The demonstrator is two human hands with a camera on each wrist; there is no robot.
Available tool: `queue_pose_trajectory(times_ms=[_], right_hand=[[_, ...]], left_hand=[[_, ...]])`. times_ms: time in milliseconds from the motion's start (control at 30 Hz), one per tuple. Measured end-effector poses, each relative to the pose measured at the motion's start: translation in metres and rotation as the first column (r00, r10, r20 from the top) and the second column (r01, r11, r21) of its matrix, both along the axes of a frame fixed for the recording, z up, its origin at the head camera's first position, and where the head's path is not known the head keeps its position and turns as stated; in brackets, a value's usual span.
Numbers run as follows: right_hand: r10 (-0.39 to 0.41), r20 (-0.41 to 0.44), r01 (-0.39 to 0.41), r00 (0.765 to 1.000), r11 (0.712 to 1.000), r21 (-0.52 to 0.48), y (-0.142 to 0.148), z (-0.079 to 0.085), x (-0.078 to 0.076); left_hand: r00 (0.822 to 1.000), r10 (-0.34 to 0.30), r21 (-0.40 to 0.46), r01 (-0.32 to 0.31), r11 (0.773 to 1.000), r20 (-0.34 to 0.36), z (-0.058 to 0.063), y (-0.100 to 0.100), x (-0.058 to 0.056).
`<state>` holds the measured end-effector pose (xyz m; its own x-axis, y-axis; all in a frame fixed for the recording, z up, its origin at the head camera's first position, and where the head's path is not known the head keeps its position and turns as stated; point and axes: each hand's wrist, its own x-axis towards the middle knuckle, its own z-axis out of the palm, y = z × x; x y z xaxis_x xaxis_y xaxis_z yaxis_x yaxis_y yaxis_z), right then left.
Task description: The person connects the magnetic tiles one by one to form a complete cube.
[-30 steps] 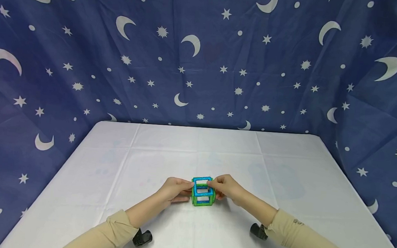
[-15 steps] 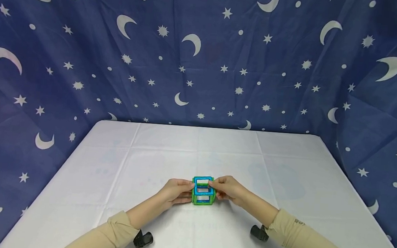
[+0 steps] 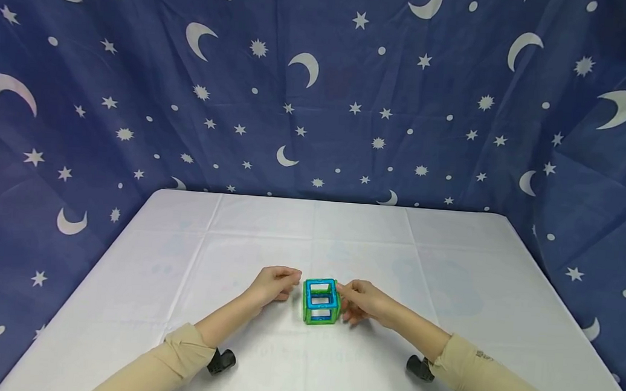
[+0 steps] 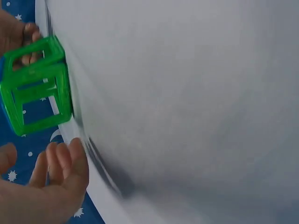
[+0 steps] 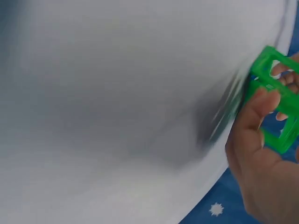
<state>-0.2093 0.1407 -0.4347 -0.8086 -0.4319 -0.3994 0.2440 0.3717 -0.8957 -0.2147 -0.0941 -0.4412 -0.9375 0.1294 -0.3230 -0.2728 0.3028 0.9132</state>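
A cube (image 3: 322, 306) built of open-frame magnetic tiles, blue on top and green at the sides, stands on the white-covered table near the middle of the head view. My left hand (image 3: 272, 288) is just off its left side, fingers loosely bent, with a gap between fingertips and cube. In the left wrist view that hand (image 4: 51, 191) holds nothing beneath the green tile side (image 4: 32, 72). Close at the cube's right side is my right hand (image 3: 368, 302), thumb tip right by the upper corner. Its fingers overlap the green frame in the right wrist view.
White cloth with fold lines covers the table (image 3: 233, 244). Behind and at both sides hangs a blue curtain (image 3: 328, 130) with moons and stars. A black wrist camera (image 3: 222, 362) sits under the left sleeve, another black camera (image 3: 419, 368) under the right.
My left hand has let go of the cube and drawn back to the left. My right hand has eased off the top tile to the right side. The cube stays in place.
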Motion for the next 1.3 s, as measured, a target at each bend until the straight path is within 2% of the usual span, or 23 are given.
queue_pose_trajectory(times_ms=[133,267,367,433,600,733,867,1000,1133,1300], right_hand=[[0.134,0.05,-0.132,0.99,0.991,-0.028,0.008,-0.001,0.007],[0.289,0.145,-0.267,0.946,0.952,-0.153,0.005,-0.002,0.014],[0.342,0.179,-0.298,0.922,0.925,-0.236,0.001,-0.002,0.017],[0.322,0.174,-0.275,0.931,0.928,-0.251,-0.001,-0.001,0.019],[0.157,0.107,-0.131,0.982,0.968,-0.214,-0.002,0.003,0.018],[0.017,0.027,-0.012,0.999,0.988,-0.156,-0.004,0.003,0.012],[-0.092,-0.006,0.091,0.996,0.99,-0.108,-0.007,0.001,0.002],[-0.16,0.048,0.165,0.986,0.981,-0.106,-0.009,-0.002,-0.005],[-0.177,0.142,0.197,0.974,0.971,-0.139,-0.009,-0.002,-0.01],[-0.155,0.223,0.194,0.962,0.967,-0.163,-0.008,-0.001,-0.014]], left_hand=[[0.992,-0.129,-0.093,0.127,0.988,-0.017,0.001,-0.001,-0.008],[0.975,-0.221,-0.141,0.216,0.966,-0.021,0.002,-0.001,-0.011],[0.969,-0.247,-0.158,0.24,0.958,-0.025,0.004,0.001,-0.011],[0.969,-0.245,-0.166,0.237,0.957,-0.029,0.005,0.002,-0.009],[0.982,-0.188,-0.179,0.183,0.967,-0.007,0.005,0.001,-0.003],[0.984,-0.169,-0.116,0.174,0.978,0.048,0.004,0.0,0.002],[0.986,-0.145,0.016,0.144,0.989,0.083,0.003,0.005,0.005],[0.99,-0.068,0.1,0.056,0.993,0.125,0.004,0.012,0.005],[0.989,-0.006,0.113,-0.011,0.994,0.15,0.002,0.017,0.005],[0.986,0.025,0.128,-0.046,0.991,0.163,-0.002,0.019,0.003]])
